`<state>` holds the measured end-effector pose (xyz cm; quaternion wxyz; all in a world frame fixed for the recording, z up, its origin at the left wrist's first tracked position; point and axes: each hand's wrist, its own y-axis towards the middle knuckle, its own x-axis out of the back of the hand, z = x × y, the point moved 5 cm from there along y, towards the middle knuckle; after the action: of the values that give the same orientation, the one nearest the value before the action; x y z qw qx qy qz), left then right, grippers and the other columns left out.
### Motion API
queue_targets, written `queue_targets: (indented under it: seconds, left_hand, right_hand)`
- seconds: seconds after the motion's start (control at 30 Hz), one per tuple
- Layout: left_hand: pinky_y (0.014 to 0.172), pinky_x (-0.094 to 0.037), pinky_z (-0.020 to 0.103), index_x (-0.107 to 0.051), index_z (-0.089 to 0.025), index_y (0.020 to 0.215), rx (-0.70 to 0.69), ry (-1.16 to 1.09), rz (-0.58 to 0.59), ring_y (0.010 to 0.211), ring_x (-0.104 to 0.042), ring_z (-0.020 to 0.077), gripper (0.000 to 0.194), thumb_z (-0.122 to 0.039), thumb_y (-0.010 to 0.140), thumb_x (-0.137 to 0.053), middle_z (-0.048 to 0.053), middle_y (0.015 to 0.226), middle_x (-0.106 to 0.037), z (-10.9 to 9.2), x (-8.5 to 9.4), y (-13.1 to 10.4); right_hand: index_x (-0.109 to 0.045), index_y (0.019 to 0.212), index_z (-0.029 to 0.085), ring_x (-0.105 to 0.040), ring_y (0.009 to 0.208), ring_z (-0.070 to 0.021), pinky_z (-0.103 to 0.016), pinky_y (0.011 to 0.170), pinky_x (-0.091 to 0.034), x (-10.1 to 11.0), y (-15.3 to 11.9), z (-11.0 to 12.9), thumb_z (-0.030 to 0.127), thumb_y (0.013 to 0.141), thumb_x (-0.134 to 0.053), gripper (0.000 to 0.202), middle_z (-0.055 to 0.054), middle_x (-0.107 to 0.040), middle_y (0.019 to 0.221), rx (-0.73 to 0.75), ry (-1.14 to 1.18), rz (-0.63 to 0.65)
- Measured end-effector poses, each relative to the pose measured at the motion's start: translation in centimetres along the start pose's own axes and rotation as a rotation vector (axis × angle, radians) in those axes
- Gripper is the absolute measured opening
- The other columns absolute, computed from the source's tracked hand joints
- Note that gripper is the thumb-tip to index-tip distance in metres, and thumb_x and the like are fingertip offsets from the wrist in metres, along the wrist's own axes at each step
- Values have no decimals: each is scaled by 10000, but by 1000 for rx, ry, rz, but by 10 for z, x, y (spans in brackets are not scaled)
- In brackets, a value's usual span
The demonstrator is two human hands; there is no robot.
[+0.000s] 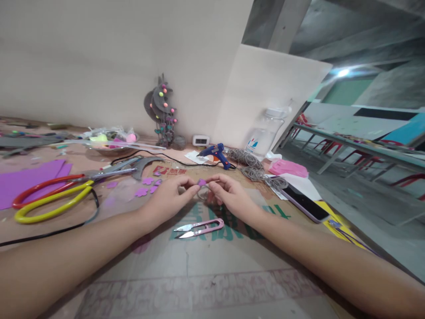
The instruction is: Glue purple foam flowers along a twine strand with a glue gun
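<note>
While hands point(174, 192) point(230, 195) hold purple piece point(201, 182), red lettering point(178, 171)

Craft workshop, for small handwork. Cardboard-covered worktable point(199, 266) carries: blue glue gun point(219, 155); red-and-yellow-handled scissors point(49, 186); pink thread snips point(212, 226); coils of grey cord point(251, 172); purple sheets point(29, 179). Beyond pale partition point(272, 84): long tables point(361, 144), red stools point(352, 153), bare grey floor point(338, 195), concrete-looking ceiling point(352, 33), bright lamp point(343, 72).

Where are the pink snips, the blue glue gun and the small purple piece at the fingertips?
Pink snips point(203, 231): head view, on the lower pink arm.
Blue glue gun point(219, 151): head view, on its body.
Small purple piece point(201, 182): head view, on its visible face.
</note>
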<state>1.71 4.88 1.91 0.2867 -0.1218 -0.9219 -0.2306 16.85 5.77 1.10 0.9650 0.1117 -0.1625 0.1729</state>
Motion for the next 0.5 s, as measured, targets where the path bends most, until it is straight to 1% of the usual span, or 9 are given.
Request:
queue_targets:
  seconds: [0.07, 0.17, 0.2, 0.27, 0.3, 0.37, 0.43, 0.5]
  left_hand:
    - [651, -392, 231, -591, -168, 729, 8, -11, 0, 694, -553, 131, 230, -329, 843, -473, -21, 702, -601, 1, 0, 0]
    - [650, -392, 227, -584, -173, 747, 24, -50, 9, 701, -551, 130, 230, -337, 850, -459, -22, 712, -597, 2, -1, 0]
    - [644, -391, 224, -581, -174, 753, 34, -62, 12, 697, -550, 128, 228, -339, 850, -457, -24, 712, -595, 3, -1, 0]
    - [632, -386, 220, -570, -174, 741, 52, -74, 16, 684, -543, 124, 228, -341, 847, -457, -26, 704, -588, 3, -1, -1]
    - [628, -383, 220, -567, -173, 736, 58, -74, 19, 681, -542, 124, 228, -341, 846, -457, -25, 703, -587, 3, -1, -1]
    - [625, -383, 222, -568, -173, 744, 63, -71, 20, 690, -545, 128, 227, -340, 845, -453, -21, 717, -592, 3, -2, 0]
    - [616, -384, 225, -573, -173, 754, 71, -76, 19, 686, -546, 133, 227, -341, 844, -448, -16, 721, -597, 4, -2, 0]
    - [606, -383, 226, -574, -173, 748, 81, -91, 15, 673, -544, 133, 230, -340, 842, -448, -16, 708, -598, 5, -2, 1]
  right_hand:
    - [-521, 965, 190, -459, 510, -83, -208, 487, -370, 14, 7, 1, 406, 834, -501, 253, 21, -567, 684, 61, -69, -84]
    - [-508, 854, 191, -463, 555, -85, -217, 534, -396, 50, 21, -3, 395, 809, -533, 210, 24, -532, 709, 164, -221, -295]
    - [-504, 835, 190, -472, 574, -91, -225, 555, -408, 64, 26, -7, 394, 801, -541, 209, 22, -531, 715, 179, -271, -357]
    - [-515, 832, 185, -514, 635, -114, -255, 615, -443, 89, 36, -19, 375, 779, -559, 202, 4, -555, 741, 156, -363, -445]
    - [-530, 870, 181, -545, 690, -133, -278, 664, -462, 98, 41, -25, 365, 771, -566, 213, -14, -580, 783, 129, -400, -457]
    - [-541, 987, 163, -586, 815, -167, -322, 765, -476, 110, 48, -37, 329, 752, -587, 291, -64, -616, 914, 93, -434, -448]
    - [-522, 1101, 139, -594, 919, -192, -351, 838, -466, 112, 54, -44, 301, 738, -606, 406, -113, -611, 1053, 76, -450, -413]
    - [-509, 1164, 128, -587, 989, -202, -356, 887, -448, 107, 61, -46, 286, 727, -627, 479, -135, -591, 1144, 73, -466, -364]
